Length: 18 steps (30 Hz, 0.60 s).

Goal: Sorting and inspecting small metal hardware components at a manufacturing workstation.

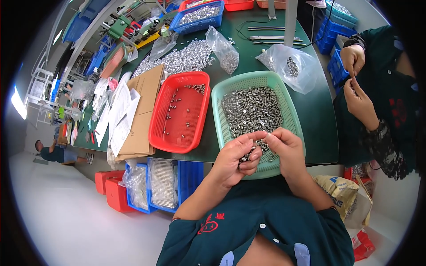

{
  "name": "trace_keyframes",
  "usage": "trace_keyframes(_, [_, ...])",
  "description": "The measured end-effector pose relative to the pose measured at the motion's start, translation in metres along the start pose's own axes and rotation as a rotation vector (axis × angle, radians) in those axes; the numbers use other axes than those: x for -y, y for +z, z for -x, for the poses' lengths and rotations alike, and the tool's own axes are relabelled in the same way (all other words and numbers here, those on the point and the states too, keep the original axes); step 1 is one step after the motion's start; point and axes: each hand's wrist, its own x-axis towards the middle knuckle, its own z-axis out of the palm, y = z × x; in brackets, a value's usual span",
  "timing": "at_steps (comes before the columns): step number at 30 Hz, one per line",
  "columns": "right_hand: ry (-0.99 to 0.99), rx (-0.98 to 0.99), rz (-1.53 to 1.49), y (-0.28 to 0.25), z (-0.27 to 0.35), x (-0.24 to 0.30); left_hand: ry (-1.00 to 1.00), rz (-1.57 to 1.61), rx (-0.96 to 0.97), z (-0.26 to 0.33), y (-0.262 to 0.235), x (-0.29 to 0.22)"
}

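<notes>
Polo shirt behind left fingers curled around metal fittings, right fingers pinched together; work above the mint basket.

Two hands are the wearer's own, the left and the right; two more hands belong to one co-worker at the right. One other person shows at the far left.

The surface carries one green basket, one blue tray and three red trays, two of them cut off at the top. Three clear bags lie beyond the basket and the near red tray, with one heap of silver pieces. The basket's parts are too many to count.

Below are two red stools, one yellow sack and, partly hidden, what look like at least two blue bins.
</notes>
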Motion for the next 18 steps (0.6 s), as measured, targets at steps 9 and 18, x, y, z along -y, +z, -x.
trace_keyframes(9, [0.138,0.001,-0.151,-0.0048,-0.0017,-0.0001,0.072,-0.039,0.020,-0.0017,-0.0020,0.0045])
trace_keyframes(18, [-0.109,0.008,0.153,-0.0028,-0.0006,0.0034,0.086,-0.091,-0.068,-0.0015,0.0008,0.0032])
